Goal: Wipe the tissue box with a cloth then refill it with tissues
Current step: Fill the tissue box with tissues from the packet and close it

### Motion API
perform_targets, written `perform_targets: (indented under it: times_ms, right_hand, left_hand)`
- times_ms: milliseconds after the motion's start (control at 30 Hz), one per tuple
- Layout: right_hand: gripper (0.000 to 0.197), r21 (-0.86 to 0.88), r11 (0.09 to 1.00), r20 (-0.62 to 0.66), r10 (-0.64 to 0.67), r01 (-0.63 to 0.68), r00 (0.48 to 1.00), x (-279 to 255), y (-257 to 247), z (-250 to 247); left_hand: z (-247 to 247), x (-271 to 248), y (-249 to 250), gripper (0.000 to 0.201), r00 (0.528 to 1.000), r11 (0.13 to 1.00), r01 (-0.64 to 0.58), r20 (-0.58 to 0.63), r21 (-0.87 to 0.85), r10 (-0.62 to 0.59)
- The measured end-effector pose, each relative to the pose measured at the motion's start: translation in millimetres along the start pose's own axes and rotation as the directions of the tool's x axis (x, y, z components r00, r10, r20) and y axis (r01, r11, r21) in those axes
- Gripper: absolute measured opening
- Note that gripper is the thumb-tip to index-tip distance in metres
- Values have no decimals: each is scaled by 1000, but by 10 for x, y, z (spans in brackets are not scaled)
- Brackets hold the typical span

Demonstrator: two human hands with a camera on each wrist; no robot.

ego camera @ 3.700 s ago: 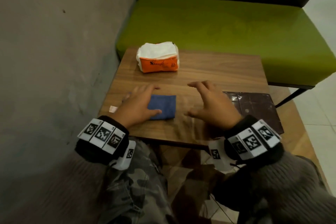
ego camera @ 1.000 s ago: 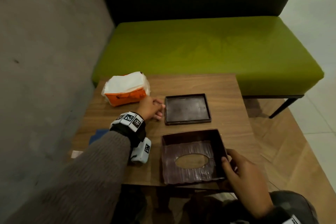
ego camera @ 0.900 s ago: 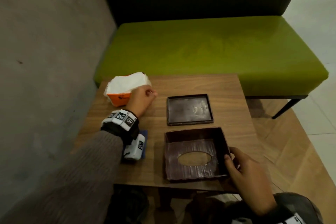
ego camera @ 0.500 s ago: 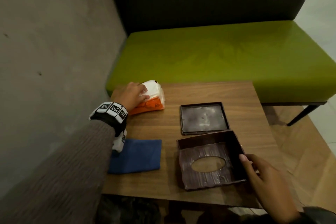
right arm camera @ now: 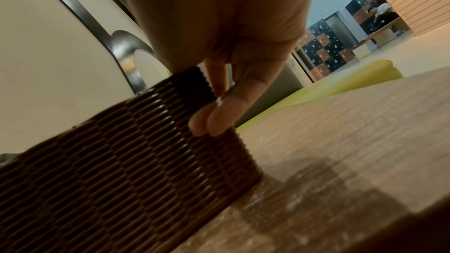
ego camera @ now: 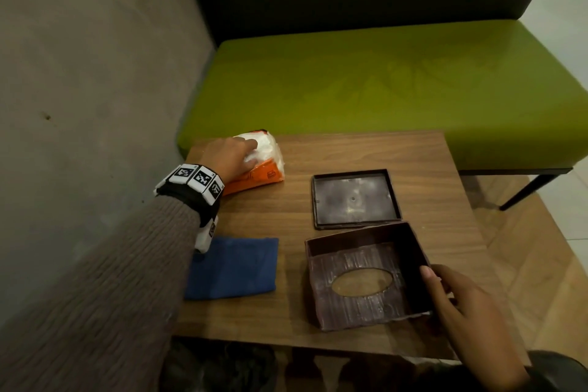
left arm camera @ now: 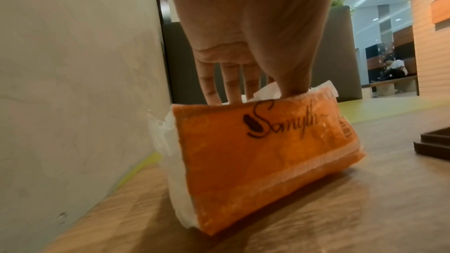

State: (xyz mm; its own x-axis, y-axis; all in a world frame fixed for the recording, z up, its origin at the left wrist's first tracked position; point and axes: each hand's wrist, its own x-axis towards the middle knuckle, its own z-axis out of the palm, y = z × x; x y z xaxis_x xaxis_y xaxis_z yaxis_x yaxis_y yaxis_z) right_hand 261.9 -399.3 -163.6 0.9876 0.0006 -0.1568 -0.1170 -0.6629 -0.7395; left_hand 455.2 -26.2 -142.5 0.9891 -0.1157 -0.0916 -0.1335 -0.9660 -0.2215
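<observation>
An orange and white tissue pack [ego camera: 265, 169] lies at the far left of the wooden table [ego camera: 350, 149]. My left hand [ego camera: 235, 156] grips its top; in the left wrist view the thumb and fingers [left arm camera: 231, 88] pinch the tissue pack [left arm camera: 263, 151], which sits tilted with one end raised. The brown tissue box [ego camera: 366, 283] lies with its oval slot down, near the front edge. My right hand [ego camera: 445, 293] holds its right wall, fingers [right arm camera: 214, 118] pressed on the woven tissue box [right arm camera: 121, 161]. The box's flat base [ego camera: 353, 197] lies behind it. A folded blue cloth [ego camera: 232, 267] lies left of the box.
A grey wall [ego camera: 79, 105] runs close along the table's left side. A green bench [ego camera: 381, 83] with a dark backrest stands right behind the table. Bare wood shows between the pack and the flat base. Tiled floor lies to the right.
My left hand went from beside the flat base to the tissue pack and now grips it, tipping it up. My right hand has stayed on the box's right wall.
</observation>
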Motion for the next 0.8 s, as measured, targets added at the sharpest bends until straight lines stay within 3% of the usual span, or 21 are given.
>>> perform_targets:
  times_ms: [167, 300, 367, 500, 600, 700, 800]
  right_hand:
    - [23, 15, 1000, -28, -18, 18, 999, 10, 17, 27]
    - [26, 22, 1000, -9, -21, 21, 1000, 7, 31, 24]
    - [27, 22, 1000, 4, -13, 13, 1000, 11, 36, 19]
    - [32, 10, 1000, 10, -9, 9, 1000, 16, 36, 19]
    - [39, -46, 999, 24, -3, 4, 1000, 15, 44, 12]
    - [40, -73, 997, 39, 7, -5, 999, 8, 8, -11]
    - [36, -87, 995, 44, 50, -46, 998, -29, -70, -47]
  left_hand:
    - [-3, 5, 40, 35, 997, 993, -51, 71, 103, 43]
    - [13, 62, -96, 15, 998, 1000, -24, 64, 13, 23]
    - [61, 85, -166, 20, 999, 1000, 0, 51, -16, 1]
    - [65, -26, -100, 25, 999, 999, -21, -28, -47, 19]
    - [43, -162, -41, 23, 987, 995, -4, -160, -101, -12]
    - [-58, -337, -49, 27, 930, 968, 25, -350, -250, -114]
    - [-268, -503, -116, 31, 823, 862, 108, -442, -496, -357]
